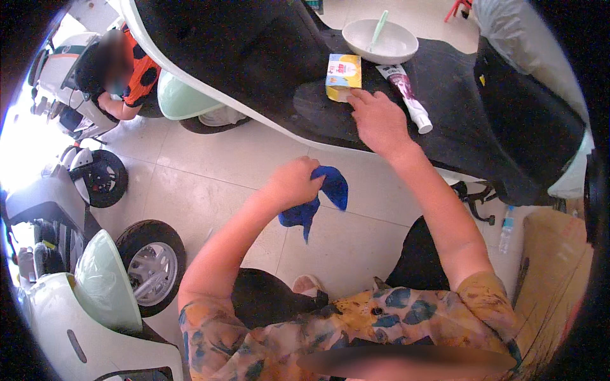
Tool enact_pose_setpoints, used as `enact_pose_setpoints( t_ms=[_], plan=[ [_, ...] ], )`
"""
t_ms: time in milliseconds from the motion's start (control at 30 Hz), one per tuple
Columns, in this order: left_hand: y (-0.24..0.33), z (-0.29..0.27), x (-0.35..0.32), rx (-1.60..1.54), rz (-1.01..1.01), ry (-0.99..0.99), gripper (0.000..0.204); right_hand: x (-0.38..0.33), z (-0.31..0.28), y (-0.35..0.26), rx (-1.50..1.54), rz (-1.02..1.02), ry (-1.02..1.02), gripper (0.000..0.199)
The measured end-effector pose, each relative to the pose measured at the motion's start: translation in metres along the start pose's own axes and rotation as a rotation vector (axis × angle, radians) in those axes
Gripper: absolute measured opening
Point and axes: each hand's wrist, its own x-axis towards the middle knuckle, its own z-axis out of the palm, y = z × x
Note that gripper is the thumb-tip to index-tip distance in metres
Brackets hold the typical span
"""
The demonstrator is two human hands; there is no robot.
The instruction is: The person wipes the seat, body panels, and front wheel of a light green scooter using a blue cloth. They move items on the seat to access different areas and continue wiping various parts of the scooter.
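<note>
My left hand (295, 183) is closed around a crumpled blue cloth (333, 188), whose ends hang down on both sides of the fist above the floor. Farther up, my right hand (380, 119) reaches over the black floorboard of a scooter (445, 82). Its bent fingers are at the near end of a small yellow, white and blue carton (344, 71) and appear to grip it; the fingertips are partly hidden. Just right of that hand lies a white and purple squeeze tube (408, 98), cap toward me. Behind them stands a white bowl (356, 39) with a pale green handled utensil (379, 26) in it.
More scooters stand at left, one with a front wheel (151, 267) near my left arm. Another person in an orange and black top (141, 66) is at the far left. A cardboard box (553, 273) and a plastic bottle (507, 230) are at right. Pale tiles (254, 247) cover the floor.
</note>
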Motion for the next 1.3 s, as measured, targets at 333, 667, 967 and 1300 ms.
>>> enact_pose_setpoints(
  t_ms=[333,667,967,1300],
  plan=[
    [0.052,-0.081,0.053,0.672,0.056,0.848,0.013,-0.037,0.009,0.016,0.351,0.084,0.328,0.010],
    [0.039,-0.050,0.119,0.814,-0.066,0.377,0.015,-0.031,0.009,0.012,0.459,0.098,0.404,0.003],
    [0.034,-0.033,0.052,0.391,0.292,0.431,0.013,-0.031,0.013,0.014,0.507,0.142,0.435,0.002],
    [-0.081,-0.153,-0.023,-0.364,-0.199,0.298,0.039,-0.032,0.013,0.011,0.530,0.150,0.455,0.004]
  ],
)
